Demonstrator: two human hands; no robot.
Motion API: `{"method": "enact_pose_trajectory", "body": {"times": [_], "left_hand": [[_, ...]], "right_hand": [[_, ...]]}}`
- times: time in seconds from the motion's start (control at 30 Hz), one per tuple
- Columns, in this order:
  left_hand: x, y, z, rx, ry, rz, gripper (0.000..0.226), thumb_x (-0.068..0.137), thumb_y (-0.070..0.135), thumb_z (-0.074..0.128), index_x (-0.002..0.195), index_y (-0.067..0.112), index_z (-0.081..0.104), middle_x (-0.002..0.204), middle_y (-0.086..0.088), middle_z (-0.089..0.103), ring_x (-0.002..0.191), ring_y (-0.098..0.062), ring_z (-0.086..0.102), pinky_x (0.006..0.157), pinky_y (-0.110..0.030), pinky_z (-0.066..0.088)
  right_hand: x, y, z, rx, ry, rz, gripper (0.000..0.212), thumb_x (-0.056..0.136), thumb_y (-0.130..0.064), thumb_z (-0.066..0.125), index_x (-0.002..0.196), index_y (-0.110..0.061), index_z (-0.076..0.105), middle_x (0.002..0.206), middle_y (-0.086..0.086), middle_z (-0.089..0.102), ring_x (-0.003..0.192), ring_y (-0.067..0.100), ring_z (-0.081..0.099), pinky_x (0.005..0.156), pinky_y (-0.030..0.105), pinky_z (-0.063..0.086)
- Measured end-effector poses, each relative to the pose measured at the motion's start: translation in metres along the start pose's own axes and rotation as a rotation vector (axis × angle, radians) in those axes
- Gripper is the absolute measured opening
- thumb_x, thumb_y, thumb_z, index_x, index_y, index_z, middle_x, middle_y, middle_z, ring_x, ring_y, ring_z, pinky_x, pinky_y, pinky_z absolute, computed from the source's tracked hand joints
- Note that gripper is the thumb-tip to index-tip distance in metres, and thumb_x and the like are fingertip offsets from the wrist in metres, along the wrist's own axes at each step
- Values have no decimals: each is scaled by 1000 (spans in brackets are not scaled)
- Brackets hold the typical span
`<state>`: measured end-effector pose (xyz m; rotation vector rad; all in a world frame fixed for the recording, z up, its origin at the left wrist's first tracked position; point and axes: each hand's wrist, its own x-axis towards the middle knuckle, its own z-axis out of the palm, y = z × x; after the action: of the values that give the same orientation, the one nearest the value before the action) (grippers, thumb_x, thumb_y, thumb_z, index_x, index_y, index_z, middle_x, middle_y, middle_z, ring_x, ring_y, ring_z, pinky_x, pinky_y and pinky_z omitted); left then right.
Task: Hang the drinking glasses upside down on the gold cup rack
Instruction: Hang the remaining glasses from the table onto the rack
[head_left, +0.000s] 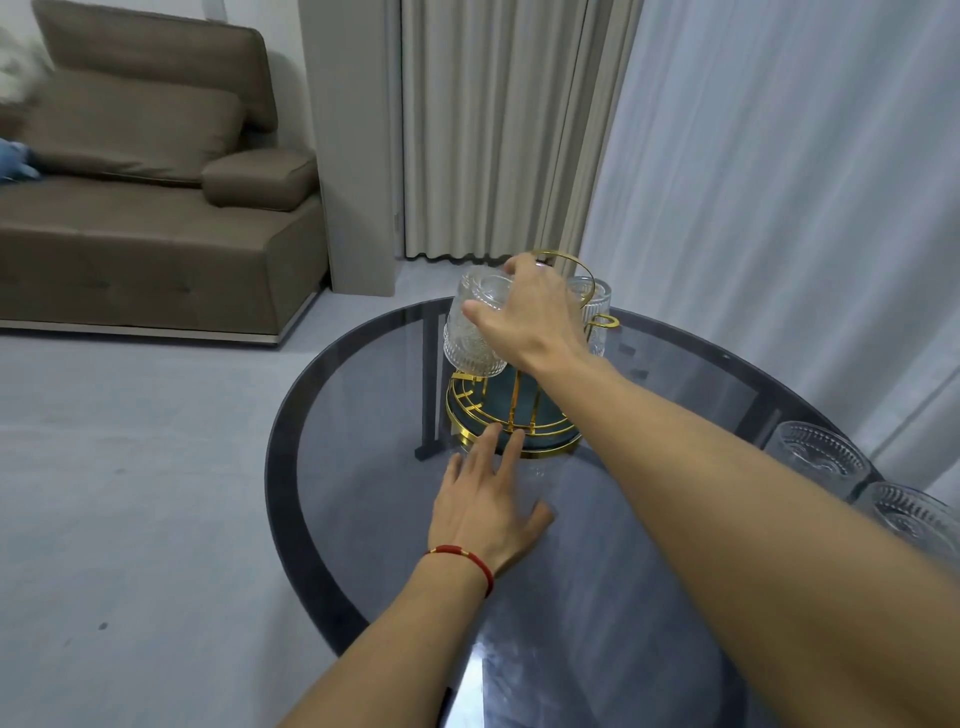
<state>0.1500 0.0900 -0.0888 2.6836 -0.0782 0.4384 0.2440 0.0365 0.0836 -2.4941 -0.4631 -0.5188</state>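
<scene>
My right hand (524, 317) has its grip tight on one upside-down glass (475, 330) at the gold rack (511, 410) mid-table (322, 395), a second glass (595, 312) hangs there, two more glasses (818, 457) sit by the right edge, and my left hand (488, 499) lies flat with fingers apart.

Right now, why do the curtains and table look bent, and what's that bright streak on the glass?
Head view: wide-angle lens bows the curtains and stretches the round table; the streak is glare on its glass top; upper-left corner is smeared with blur.
</scene>
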Motion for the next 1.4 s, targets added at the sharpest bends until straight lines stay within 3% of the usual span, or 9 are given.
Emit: {"method": "enact_pose_trajectory", "body": {"times": [0.3, 0.5, 0.6, 0.7, 0.87, 1.03, 1.13, 1.27, 1.4], "left_hand": [[-2, 4, -5, -5, 11, 4, 81, 86, 53, 55, 156, 25, 25, 163, -6, 22, 135, -29, 38, 115, -43, 32], [-7, 12, -12, 23, 13, -4, 74, 86, 48, 56, 151, 19, 34, 159, -8, 27, 123, -33, 45, 107, -43, 38], [-8, 25, -18, 11, 67, 39, 56, 82, 36, 64, 131, 11, 51, 140, -9, 47, 112, -32, 53, 93, -39, 45], [-10, 41, -26, 44, 92, 117, 56, 81, 31, 67, 131, 12, 52, 135, -9, 52, 117, -30, 52, 97, -40, 45], [-19, 72, -37, -21, 106, 150, 39, 84, 16, 60, 122, 11, 52, 116, -11, 50, 99, -30, 51, 84, -42, 49], [-33, 109, -38, 10, 47, 249, 34, 85, 16, 57, 119, 11, 56, 110, -10, 53, 95, -30, 52, 80, -43, 49], [-38, 122, -38, -23, 55, 244, 35, 86, 17, 57, 122, 13, 56, 114, -7, 54, 99, -26, 52, 78, -40, 51], [-41, 128, -39, -139, 60, 172, 36, 88, 18, 59, 124, 16, 57, 121, -4, 54, 107, -22, 53, 81, -41, 53], [-43, 133, -38, -221, 68, 132, 33, 89, 18, 62, 122, 18, 58, 120, -1, 54, 109, -19, 54, 87, -39, 53]], "right_hand": [[-4, 0, 17, -216, -53, -18, 65, 91, -65, 60, 132, -14, 51, 130, 16, 59, 118, 35, 58, 87, 46, 49], [-13, 8, 9, -250, -102, -3, 70, 93, -68, 51, 145, -21, 46, 141, 15, 51, 132, 35, 48, 105, 54, 42], [-39, 23, -5, -150, 66, -54, 57, 98, -54, 49, 143, -18, 50, 131, 11, 55, 124, 32, 49, 100, 48, 43], [-73, 47, -22, -85, 229, -71, 39, 97, -36, 52, 129, -14, 59, 124, 10, 60, 115, 30, 53, 93, 44, 42], [-138, 101, -49, -90, 238, -30, 35, 88, -22, 60, 121, -14, 63, 120, 8, 62, 110, 29, 56, 91, 43, 41], [-184, 154, -81, -295, 241, 46, 25, 78, -15, 71, 103, -18, 73, 147, 7, 59, 147, 33, 38, 119, 54, 19], [-196, 186, -105, -375, 311, 288, 53, 77, -29, 79, 127, -17, 64, 165, 16, 32, 156, 35, 16, 120, 64, 7], [-213, 217, -119, -113, 344, 672, 112, 68, -50, 88, 154, -13, 26, 159, 25, 24, 144, 46, 30, 110, 61, 35], [-220, 239, -118, 156, 459, 716, 111, 71, -32, 90, 157, -14, 21, 158, 18, 33, 136, 39, 47, 108, 51, 43]]}}
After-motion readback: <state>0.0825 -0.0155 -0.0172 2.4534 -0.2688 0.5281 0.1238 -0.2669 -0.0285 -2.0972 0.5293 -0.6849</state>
